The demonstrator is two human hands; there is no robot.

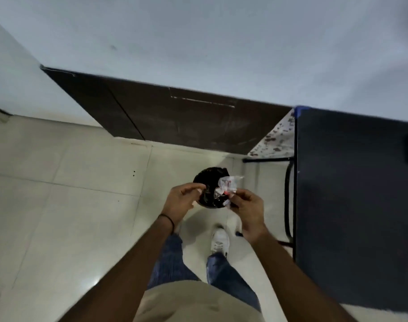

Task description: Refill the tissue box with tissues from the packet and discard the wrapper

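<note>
A crumpled clear wrapper [226, 187] with red print hangs in the air over a small round bin [210, 180] lined with a black bag on the floor. My right hand [247, 211] pinches the wrapper's lower edge between thumb and fingers. My left hand [182, 201] is just left of the wrapper, over the bin's left rim, fingers curled and apart, holding nothing. The tissue box and tissues are not in view.
A dark table [351, 205] with a black metal frame stands at the right. A dark brown skirting band [175, 112] runs along the wall ahead. Pale floor tiles [70, 194] spread to the left. My legs and a white shoe [220, 240] are below.
</note>
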